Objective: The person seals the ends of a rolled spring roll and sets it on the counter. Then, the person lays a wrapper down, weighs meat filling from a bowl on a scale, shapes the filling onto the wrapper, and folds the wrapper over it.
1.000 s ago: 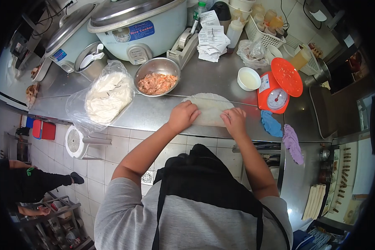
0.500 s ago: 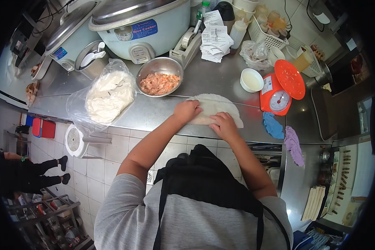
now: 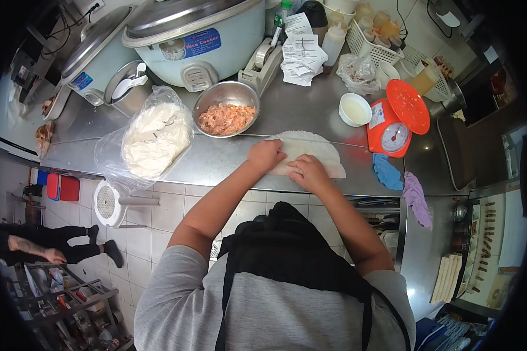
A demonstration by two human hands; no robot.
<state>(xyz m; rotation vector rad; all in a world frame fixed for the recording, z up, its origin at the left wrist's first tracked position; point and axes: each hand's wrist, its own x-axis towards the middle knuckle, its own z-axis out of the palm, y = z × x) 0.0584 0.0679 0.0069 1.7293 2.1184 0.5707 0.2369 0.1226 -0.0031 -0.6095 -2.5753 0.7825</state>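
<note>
A thin, whitish round wrapper sheet (image 3: 313, 146) lies on the steel counter, its far edge curved and its near part folded over under my fingers. My left hand (image 3: 266, 155) is closed with curled fingers on the left part of the sheet. Just to its right, my right hand (image 3: 310, 174) pinches the near edge, thumb and fingers together. Any filling inside the fold is hidden. Beyond my left hand stands a metal bowl (image 3: 200, 102) of pinkish minced filling (image 3: 225, 119) with orange bits. Further left, a stack of wrappers (image 3: 157, 137) sits in a clear plastic bag.
A white bowl (image 3: 355, 110) with pale liquid stands beside an orange scale (image 3: 386, 131). Blue (image 3: 386, 171) and purple cloths (image 3: 414, 198) lie near the counter's right edge. Rice cookers (image 3: 196, 50) line the back. A person in black (image 3: 47, 244) is at far left by a rack.
My hands stay on the folded wrapper, with only slight finger movement. At far left, the other person has shifted, and a forearm and hand now show. The view has moved slightly.
</note>
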